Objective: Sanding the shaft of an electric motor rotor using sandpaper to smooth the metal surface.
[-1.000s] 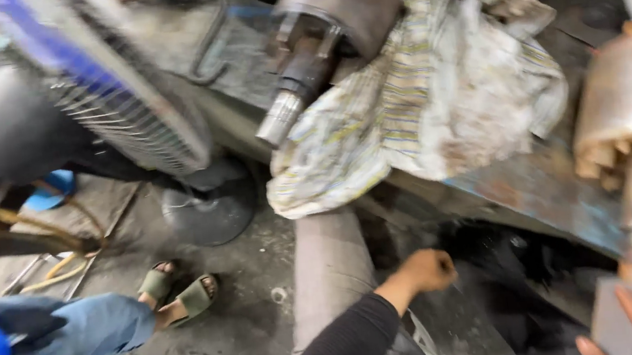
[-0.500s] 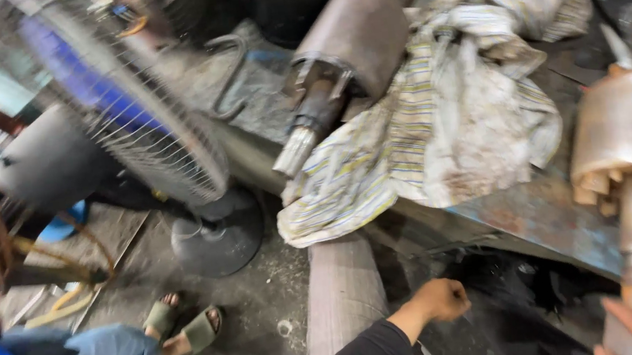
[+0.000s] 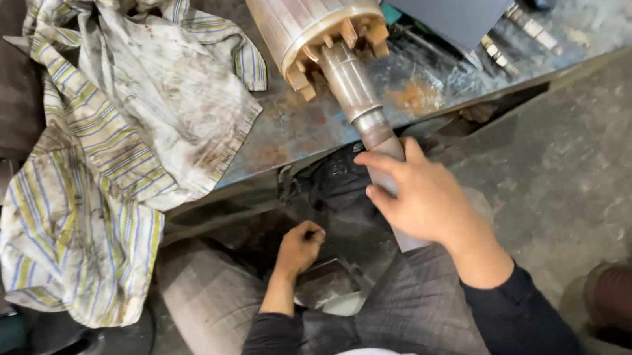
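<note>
We find the rotor [image 3: 313, 11] on the surface [image 3: 434, 97], upper centre, shaft running down-frame into the right hand [image 3: 421, 197], clamped on it. The left hand [image 3: 300, 249], lower, appears fisted, contents unclear.

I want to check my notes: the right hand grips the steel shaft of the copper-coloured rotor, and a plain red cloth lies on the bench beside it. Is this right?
Not quite. In the head view the cloth is dirty white with yellow and blue stripes, not plain red. The right hand does grip the rotor's steel shaft.
</note>
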